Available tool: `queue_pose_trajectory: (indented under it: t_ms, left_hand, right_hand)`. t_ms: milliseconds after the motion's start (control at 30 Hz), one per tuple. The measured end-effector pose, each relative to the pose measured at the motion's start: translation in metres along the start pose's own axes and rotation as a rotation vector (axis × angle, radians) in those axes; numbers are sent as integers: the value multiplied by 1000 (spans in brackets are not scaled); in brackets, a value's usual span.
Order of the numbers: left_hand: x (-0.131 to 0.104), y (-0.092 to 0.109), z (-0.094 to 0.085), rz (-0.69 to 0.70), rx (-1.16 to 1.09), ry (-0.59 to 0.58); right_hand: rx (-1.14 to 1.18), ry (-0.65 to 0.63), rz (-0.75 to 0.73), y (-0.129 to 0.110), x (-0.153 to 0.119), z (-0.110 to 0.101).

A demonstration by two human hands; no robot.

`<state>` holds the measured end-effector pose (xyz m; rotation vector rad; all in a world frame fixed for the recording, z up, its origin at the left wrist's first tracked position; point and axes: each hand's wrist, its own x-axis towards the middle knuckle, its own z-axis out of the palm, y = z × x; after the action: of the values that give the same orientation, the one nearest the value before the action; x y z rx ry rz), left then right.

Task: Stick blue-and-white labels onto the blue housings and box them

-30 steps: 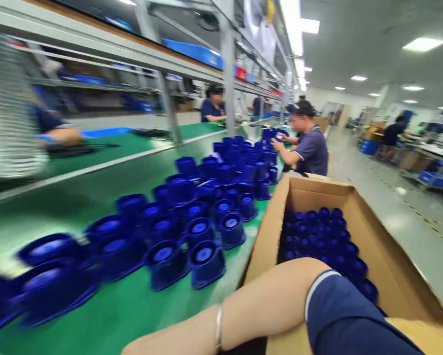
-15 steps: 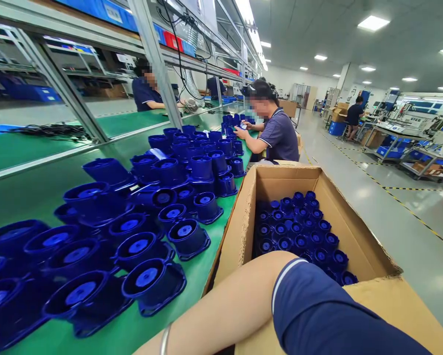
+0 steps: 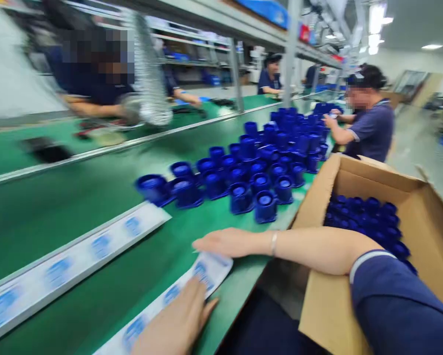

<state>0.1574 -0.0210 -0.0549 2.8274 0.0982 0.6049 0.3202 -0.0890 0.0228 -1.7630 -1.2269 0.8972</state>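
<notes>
A white strip of stickers with blue print (image 3: 172, 294) lies on the green tabletop in front of me. My left hand (image 3: 173, 315) rests on it from the near side, fingers stretched forward and thumb apart. At the strip's far end, my right hand (image 3: 226, 241) reaches in from the right, its fingers together and pressed at the strip's edge; the fingertips are partly hidden and blurred. A second white strip with blue prints (image 3: 101, 245) lies farther left. Beyond my hands stand many dark blue plastic cup-shaped housings (image 3: 239, 197), some stacked.
At my right stands an open cardboard box (image 3: 376, 170) holding more blue housings (image 3: 376, 222). A co-worker (image 3: 372, 118) sits past it. Across the bench another person (image 3: 95, 74) works beside a silver flexible duct (image 3: 149, 74). A metal post (image 3: 291, 54) rises behind the housings.
The view has swung left, bringing the two white strips and both my hands into sight. Earlier, only my right forearm showed, crossing in front of the box.
</notes>
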Motion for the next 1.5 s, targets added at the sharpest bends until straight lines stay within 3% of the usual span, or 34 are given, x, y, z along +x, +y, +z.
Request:
queue_pose_trajectory:
  t_ms: [100,267,433,600,733,867,933,1033,1233,1400,1500]
  left_hand:
    - [-49,-4,-34,-60,152,-14]
    - [-84,-29,-66,-247,294,-51]
    - [-103,-37,-66,-408,278,-84]
    - [-85,-29,-62,-497,361,-28]
    - [-84,-35,-83,-291,390,92]
    - [-105,-34,-105,78,473,358]
    - [-115,-28,-105,182,506,364]
    - [-124,-16,-92,199,510,291]
    - [-128,-1,-71,31,374,226]
    - [-130,0,-65,-65,280,223]
    - [-129,10,-62,-143,282,199]
  right_hand:
    - [49,-141,-68,23,3,7]
    - [79,-337,-54,42,2,3]
    - [-131,-415,-102,29,-11,4]
    - [-648,-310,-340,9,-9,21]
    - [-758,-171,-465,5,-2,17]
    - [-871,4,-892,19,-11,10]
    - [-948,-24,-1039,26,-18,12]
    - [-1032,-103,-1075,28,-25,25]
    - [-1043,-272,-1104,23,-30,53]
    - [-1043,-285,-1078,24,-34,57]
    - [-1039,-288,-1060,24,-37,55]
